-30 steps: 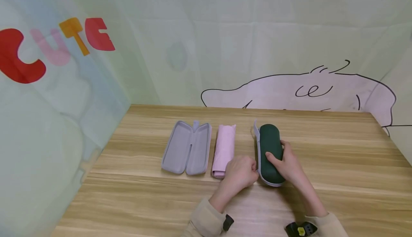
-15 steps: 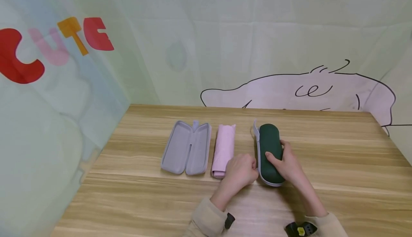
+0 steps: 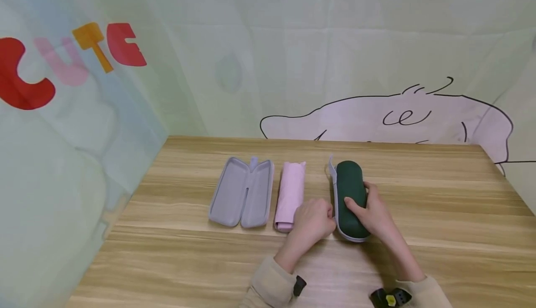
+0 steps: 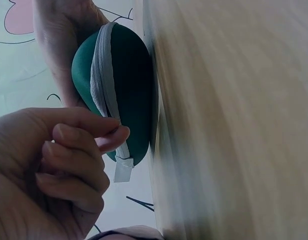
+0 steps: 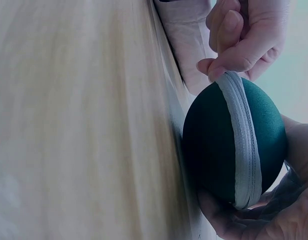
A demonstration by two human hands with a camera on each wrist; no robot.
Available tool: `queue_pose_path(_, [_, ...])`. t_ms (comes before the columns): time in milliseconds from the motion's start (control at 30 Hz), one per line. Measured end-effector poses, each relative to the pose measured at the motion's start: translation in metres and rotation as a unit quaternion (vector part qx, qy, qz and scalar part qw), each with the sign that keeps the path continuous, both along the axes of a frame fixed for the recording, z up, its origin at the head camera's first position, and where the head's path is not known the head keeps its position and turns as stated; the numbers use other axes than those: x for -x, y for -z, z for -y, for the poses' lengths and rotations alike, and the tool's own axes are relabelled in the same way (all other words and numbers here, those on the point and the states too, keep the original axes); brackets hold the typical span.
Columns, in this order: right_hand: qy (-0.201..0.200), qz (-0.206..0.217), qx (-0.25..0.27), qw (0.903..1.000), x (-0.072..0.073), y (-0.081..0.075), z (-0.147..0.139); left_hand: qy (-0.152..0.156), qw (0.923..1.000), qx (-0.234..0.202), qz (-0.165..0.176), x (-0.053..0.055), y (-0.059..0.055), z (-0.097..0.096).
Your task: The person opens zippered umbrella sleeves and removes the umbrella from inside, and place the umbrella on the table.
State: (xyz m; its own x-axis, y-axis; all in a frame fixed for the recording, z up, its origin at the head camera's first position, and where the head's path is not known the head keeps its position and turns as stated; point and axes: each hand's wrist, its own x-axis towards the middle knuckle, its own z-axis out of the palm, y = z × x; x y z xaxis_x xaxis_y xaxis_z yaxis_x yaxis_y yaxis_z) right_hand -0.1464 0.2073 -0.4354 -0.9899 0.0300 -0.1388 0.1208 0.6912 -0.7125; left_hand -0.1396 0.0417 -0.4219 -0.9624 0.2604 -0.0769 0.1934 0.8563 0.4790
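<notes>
A dark green glasses case (image 3: 351,201) with a grey zipper (image 4: 105,75) lies on the table, its long side running away from me. My right hand (image 3: 372,212) grips it from the right, thumb over the top and fingers down the far side. At the near left edge, my left hand (image 3: 314,219) pinches the zipper pull between thumb and forefinger; the pull itself is mostly hidden by the fingertips. A narrow gap shows in the zipper beside those fingers in the left wrist view. The other left fingers are curled in.
Just left of my left hand lies a folded pink umbrella (image 3: 290,196). Farther left, an unfolded grey hard case (image 3: 228,196) shows its inside. All rest on the wooden table (image 3: 167,252), with a printed cloth (image 3: 293,66) hanging behind its far edge.
</notes>
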Motion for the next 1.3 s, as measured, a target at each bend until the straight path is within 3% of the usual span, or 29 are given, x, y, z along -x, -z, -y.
queue_pose_path(1300, [0.0, 0.018, 0.006, 0.9998, 0.0008, -0.0007, 0.0005, -0.008, 0.9998, -0.009, 0.017, 0.0059, 0.0026, -0.0014])
